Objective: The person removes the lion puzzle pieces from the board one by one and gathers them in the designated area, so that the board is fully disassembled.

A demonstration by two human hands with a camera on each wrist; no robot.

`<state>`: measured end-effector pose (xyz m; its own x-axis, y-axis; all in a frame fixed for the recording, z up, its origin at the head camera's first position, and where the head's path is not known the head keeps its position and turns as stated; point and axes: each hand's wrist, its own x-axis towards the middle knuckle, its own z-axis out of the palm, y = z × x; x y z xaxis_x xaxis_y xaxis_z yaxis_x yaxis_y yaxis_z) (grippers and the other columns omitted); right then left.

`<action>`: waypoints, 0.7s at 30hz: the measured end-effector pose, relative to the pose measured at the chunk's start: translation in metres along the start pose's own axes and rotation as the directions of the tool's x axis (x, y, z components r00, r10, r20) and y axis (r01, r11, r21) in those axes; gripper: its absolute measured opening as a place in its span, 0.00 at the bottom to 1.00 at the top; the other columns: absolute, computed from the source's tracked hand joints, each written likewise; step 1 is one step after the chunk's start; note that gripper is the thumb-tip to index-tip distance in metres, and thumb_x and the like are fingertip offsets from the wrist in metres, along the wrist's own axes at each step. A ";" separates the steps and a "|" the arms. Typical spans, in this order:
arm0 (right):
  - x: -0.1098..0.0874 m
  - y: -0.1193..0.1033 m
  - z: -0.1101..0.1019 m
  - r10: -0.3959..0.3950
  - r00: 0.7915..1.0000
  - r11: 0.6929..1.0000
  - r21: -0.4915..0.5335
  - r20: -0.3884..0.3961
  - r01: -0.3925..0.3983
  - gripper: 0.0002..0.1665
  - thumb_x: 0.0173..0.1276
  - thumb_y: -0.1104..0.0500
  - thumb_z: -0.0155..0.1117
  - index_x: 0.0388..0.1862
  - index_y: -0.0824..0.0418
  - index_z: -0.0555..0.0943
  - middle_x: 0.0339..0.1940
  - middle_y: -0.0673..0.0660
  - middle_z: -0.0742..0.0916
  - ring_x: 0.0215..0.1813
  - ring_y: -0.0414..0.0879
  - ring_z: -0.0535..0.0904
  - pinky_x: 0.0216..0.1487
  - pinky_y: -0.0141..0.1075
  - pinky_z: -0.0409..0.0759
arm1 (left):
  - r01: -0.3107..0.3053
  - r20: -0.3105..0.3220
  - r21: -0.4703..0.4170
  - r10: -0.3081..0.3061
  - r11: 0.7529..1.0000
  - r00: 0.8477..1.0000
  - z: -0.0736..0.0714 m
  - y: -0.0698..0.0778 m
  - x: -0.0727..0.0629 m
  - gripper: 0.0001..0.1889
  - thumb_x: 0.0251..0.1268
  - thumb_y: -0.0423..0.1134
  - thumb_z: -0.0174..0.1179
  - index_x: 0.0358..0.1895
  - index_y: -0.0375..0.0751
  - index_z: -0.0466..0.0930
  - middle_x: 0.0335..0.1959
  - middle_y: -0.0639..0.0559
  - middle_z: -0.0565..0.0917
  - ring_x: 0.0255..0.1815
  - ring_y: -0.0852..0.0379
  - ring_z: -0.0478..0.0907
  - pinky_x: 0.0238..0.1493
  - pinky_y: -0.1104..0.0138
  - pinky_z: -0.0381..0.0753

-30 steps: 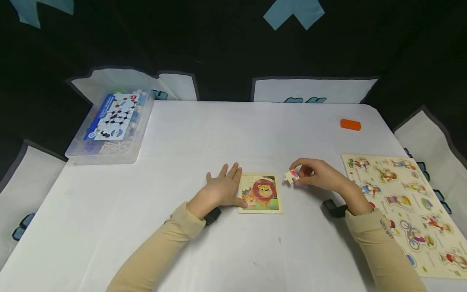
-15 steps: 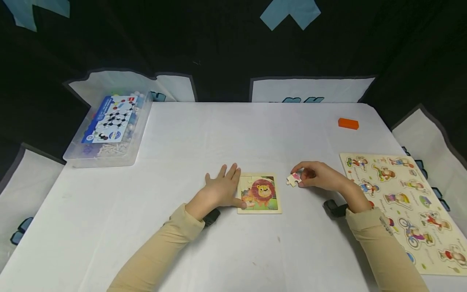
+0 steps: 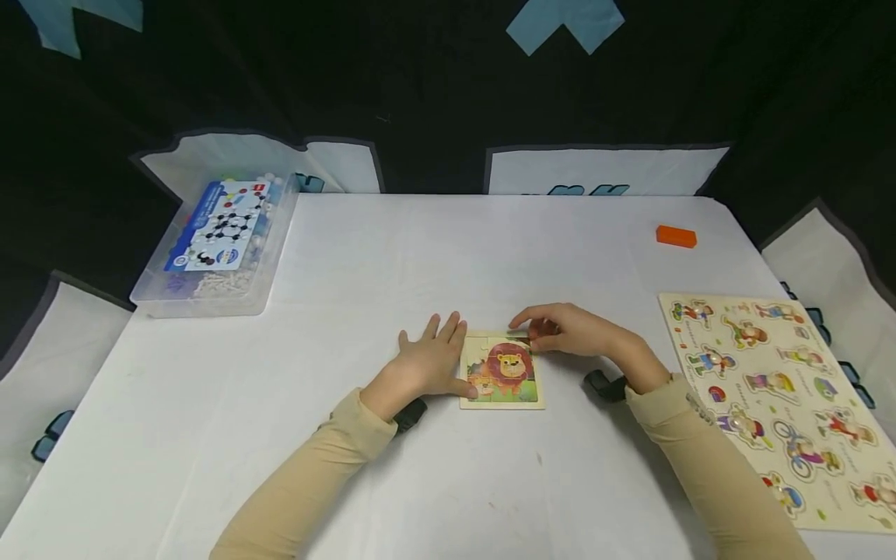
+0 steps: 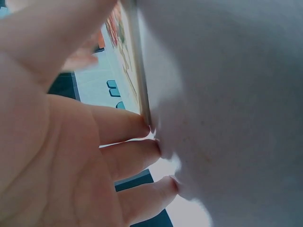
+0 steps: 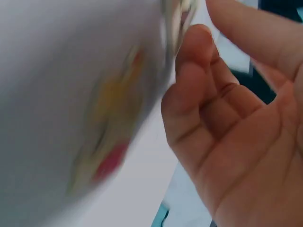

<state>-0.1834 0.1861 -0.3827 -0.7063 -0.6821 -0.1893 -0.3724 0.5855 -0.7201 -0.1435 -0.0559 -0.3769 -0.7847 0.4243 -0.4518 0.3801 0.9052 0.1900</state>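
Observation:
A small square jigsaw puzzle of a lion in a pale wooden frame lies on the white table. My left hand rests at its left side with fingers spread and the thumb over the lower left corner. In the left wrist view, several fingertips press on the table beside the frame's edge. At the upper right corner is my right hand, its fingers bent; whether they pinch anything there is hidden. A blurred yellow and pink shape shows on the pale surface in the right wrist view.
A large wooden board with printed figures lies at the right. An orange block sits at the back right. Back left stands a clear plastic box with a blue molecule card on it.
My right hand has moved left to the puzzle's upper right corner. The pink and cream jigsaw piece it held is out of sight in the head view. My left hand stays put.

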 end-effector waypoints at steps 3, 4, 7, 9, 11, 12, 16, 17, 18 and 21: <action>0.014 -0.010 0.006 -0.031 0.995 0.999 -0.037 0.094 0.035 0.23 0.61 0.64 0.62 0.56 0.56 0.76 0.39 0.53 0.77 0.34 0.45 0.69 0.36 0.37 0.71 | -0.001 0.000 0.009 0.001 1.000 1.000 0.000 0.001 0.001 0.56 0.45 0.67 0.59 0.72 0.40 0.41 0.72 0.47 0.40 0.70 0.43 0.37 0.55 0.35 0.50; 0.017 -0.012 0.007 -0.033 0.992 0.998 -0.048 0.121 0.040 0.23 0.61 0.64 0.62 0.57 0.55 0.76 0.41 0.54 0.76 0.34 0.46 0.69 0.36 0.36 0.71 | -0.002 0.001 0.012 0.002 1.000 1.000 0.000 0.001 0.002 0.56 0.45 0.67 0.59 0.72 0.40 0.41 0.72 0.47 0.40 0.70 0.43 0.38 0.55 0.35 0.50; 0.023 -0.016 0.009 -0.014 0.983 0.997 -0.078 0.180 0.029 0.25 0.61 0.63 0.62 0.59 0.53 0.75 0.42 0.54 0.74 0.35 0.47 0.66 0.36 0.36 0.69 | -0.004 0.004 0.023 0.004 1.000 1.000 0.001 0.002 0.002 0.56 0.45 0.68 0.58 0.72 0.40 0.41 0.72 0.47 0.40 0.70 0.43 0.38 0.55 0.35 0.50; 0.024 -0.017 0.009 0.006 0.980 0.997 -0.080 0.197 0.010 0.26 0.61 0.64 0.62 0.60 0.52 0.74 0.42 0.53 0.74 0.36 0.47 0.66 0.37 0.36 0.69 | -0.004 0.003 0.026 0.004 1.000 1.000 0.001 0.002 0.002 0.56 0.45 0.68 0.58 0.72 0.41 0.41 0.72 0.47 0.40 0.70 0.43 0.38 0.55 0.35 0.51; 0.025 -0.016 0.008 0.017 0.978 0.997 -0.077 0.209 -0.001 0.26 0.61 0.64 0.62 0.60 0.51 0.74 0.42 0.53 0.73 0.37 0.48 0.65 0.37 0.36 0.68 | -0.003 0.001 0.026 0.002 1.000 1.000 0.001 0.002 0.002 0.56 0.45 0.68 0.58 0.72 0.41 0.42 0.72 0.47 0.40 0.70 0.43 0.38 0.55 0.36 0.50; 0.025 -0.016 0.008 0.018 0.977 0.997 -0.072 0.212 -0.003 0.26 0.61 0.64 0.63 0.59 0.51 0.74 0.42 0.53 0.73 0.36 0.48 0.65 0.37 0.36 0.68 | -0.001 0.000 0.025 0.001 1.000 1.000 0.001 0.002 0.002 0.56 0.45 0.68 0.58 0.72 0.40 0.42 0.72 0.47 0.40 0.70 0.43 0.38 0.55 0.36 0.50; 0.026 -0.015 0.006 0.014 0.977 0.998 -0.058 0.215 -0.002 0.25 0.60 0.64 0.63 0.58 0.51 0.76 0.42 0.53 0.73 0.36 0.48 0.65 0.37 0.36 0.68 | 0.000 0.000 0.020 0.000 1.000 1.000 0.000 0.002 0.001 0.56 0.44 0.68 0.58 0.72 0.40 0.42 0.72 0.47 0.41 0.70 0.43 0.38 0.55 0.36 0.50; 0.026 -0.015 0.006 0.012 0.977 0.999 -0.055 0.214 -0.001 0.25 0.60 0.64 0.63 0.57 0.51 0.76 0.42 0.53 0.73 0.36 0.48 0.65 0.37 0.36 0.68 | 0.001 0.001 0.018 -0.001 1.000 1.000 -0.001 0.002 0.001 0.56 0.44 0.68 0.58 0.72 0.40 0.42 0.72 0.47 0.41 0.70 0.43 0.38 0.55 0.36 0.50; 0.027 -0.015 0.007 0.014 0.977 0.999 -0.053 0.214 -0.003 0.25 0.60 0.64 0.63 0.57 0.51 0.76 0.42 0.53 0.73 0.37 0.48 0.65 0.37 0.36 0.68 | 0.002 0.002 0.018 -0.002 1.000 1.000 -0.001 0.002 0.000 0.56 0.44 0.68 0.58 0.72 0.40 0.42 0.72 0.47 0.41 0.70 0.43 0.38 0.55 0.36 0.50; 0.028 -0.015 0.008 0.014 0.978 0.999 -0.051 0.206 -0.004 0.25 0.60 0.64 0.64 0.57 0.50 0.76 0.42 0.53 0.73 0.37 0.49 0.65 0.38 0.37 0.68 | 0.006 0.003 0.018 -0.006 1.000 1.000 -0.001 0.001 0.000 0.56 0.45 0.67 0.59 0.72 0.40 0.42 0.72 0.47 0.41 0.70 0.43 0.38 0.55 0.36 0.50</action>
<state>-0.1924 0.1545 -0.3826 -0.5726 -0.7492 -0.3330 -0.3997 0.6097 -0.6845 -0.1432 -0.0550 -0.3755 -0.7853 0.4191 -0.4557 0.3842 0.9071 0.1720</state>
